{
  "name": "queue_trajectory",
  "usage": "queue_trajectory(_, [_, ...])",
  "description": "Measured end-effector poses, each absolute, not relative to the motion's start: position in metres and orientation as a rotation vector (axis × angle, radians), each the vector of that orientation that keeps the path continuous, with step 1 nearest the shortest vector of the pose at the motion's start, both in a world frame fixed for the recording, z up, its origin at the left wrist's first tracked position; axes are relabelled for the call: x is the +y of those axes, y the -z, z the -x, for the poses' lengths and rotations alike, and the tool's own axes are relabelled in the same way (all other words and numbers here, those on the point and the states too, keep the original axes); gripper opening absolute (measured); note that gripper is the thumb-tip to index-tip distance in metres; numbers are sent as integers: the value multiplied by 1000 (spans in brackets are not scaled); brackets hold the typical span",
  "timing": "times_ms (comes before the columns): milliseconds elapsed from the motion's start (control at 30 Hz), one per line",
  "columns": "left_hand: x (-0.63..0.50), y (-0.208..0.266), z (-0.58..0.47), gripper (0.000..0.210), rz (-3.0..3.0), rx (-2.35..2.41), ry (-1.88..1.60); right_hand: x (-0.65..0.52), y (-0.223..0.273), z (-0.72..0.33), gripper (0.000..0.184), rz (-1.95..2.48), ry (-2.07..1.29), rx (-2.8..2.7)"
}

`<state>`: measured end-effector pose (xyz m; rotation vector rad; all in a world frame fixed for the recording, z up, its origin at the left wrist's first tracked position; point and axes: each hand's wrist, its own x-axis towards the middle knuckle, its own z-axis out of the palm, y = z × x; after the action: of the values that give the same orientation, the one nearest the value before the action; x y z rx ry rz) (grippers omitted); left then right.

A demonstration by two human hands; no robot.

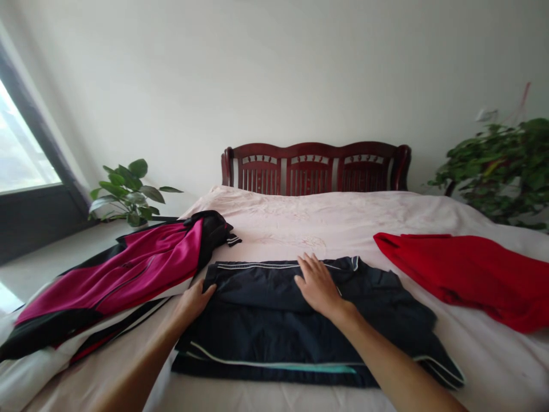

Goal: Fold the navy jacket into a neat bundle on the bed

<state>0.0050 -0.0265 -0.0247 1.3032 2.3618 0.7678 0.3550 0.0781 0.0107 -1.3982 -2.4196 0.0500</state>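
- Garments are lying across the bed (274, 229), and every position below is being taken from the dark navy garment (300, 320), which is sitting at the near middle of the bed, directly in front of the person.
- Far left of the navy garment, beyond the bed edge, a leafy plant (128, 191) is standing on the floor beside the window (21, 154).
- Immediately left of the navy garment, a magenta and black jacket (120, 277) is lying spread out, its dark collar end almost touching the navy garment's upper left corner.
- The left hand (193, 300) is resting at the navy garment's left edge, fingers curled onto the fabric; whether it is pinching the cloth or only pressing it cannot be told.
- The navy garment is lying flat with one layer turned over another; pale piping is running along its far edge and its near hem.
- The right hand (317, 283) is lying palm down on the upper middle of the navy garment, fingers spread and grasping nothing.
- Judgement: the work appears to be standing at mid-fold, with the right hand flattening the turned layer while the left is steadying the side.
- Judgement: a next move would be calling for a firm grip on one side edge and a level carry across, keeping the piping lines parallel so the layers are not skewing.
- Right of the navy garment, clearly apart from it, a red garment (467, 274) is lying loosely spread.
- Behind the navy garment, a dark wooden headboard (315, 166) is standing against the wall; far right, a second plant (506, 171) is showing.
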Motion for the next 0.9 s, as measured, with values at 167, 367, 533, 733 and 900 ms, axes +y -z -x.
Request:
queue_trajectory(167, [-34, 23, -7, 33, -1176, 2141, -1083, 27, 14, -302, 62, 1240, -252, -2554])
queue_trajectory(367, [-41, 6, -24, 30, -959, 1789, -1384, 16, 46, -295, 59, 1210, -242, -2538])
queue_trajectory(533, [-36, -40, -48, 25, -879, 1622, -1453, 15, 40, -297, 58, 1096, -277, -2539])
queue_trajectory(733, [-9, -89, -92, 37, -1495, 1920, -1217, 18, 40, -299, 59, 972, -538, -2461])
queue_trajectory(900, [12, -111, -145, 45, -1763, 2157, -844, 28, 22, -307, 67, 834, -1372, -1683])
